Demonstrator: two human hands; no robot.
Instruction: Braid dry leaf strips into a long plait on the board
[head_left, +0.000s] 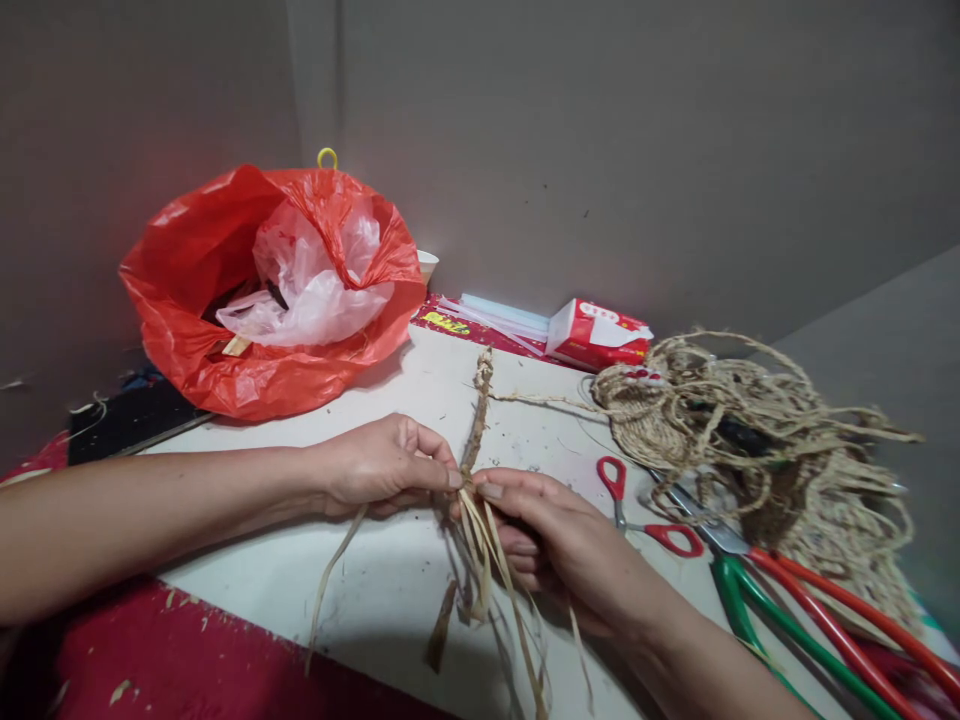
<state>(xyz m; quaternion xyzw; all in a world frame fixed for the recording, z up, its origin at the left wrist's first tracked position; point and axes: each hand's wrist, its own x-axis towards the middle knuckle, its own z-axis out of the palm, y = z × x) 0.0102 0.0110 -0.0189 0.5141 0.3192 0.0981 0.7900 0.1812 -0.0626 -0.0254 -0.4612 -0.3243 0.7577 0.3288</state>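
A thin brown twig (478, 420) points away from me over the white board, pale dry straw strands (484, 560) fanning from its near end. My left hand (390, 465) pinches the joint where twig and strands meet, thumb on top. From the other side, my right hand (544, 530) pinches the strands at the same joint, its lower fingers curled under. One loose strand (334, 580) hangs below my left hand. A thin cord (547, 400) runs from near the twig's upper part to a tangled heap of braided straw rope (720, 430).
Red-handled small scissors (660, 530) and large shears with red and green handles (817, 600) lie right. A red plastic bag (277, 390) stands back left. Behind the white board (300, 580) sits a tissue pack (600, 335). A wall rises at the back.
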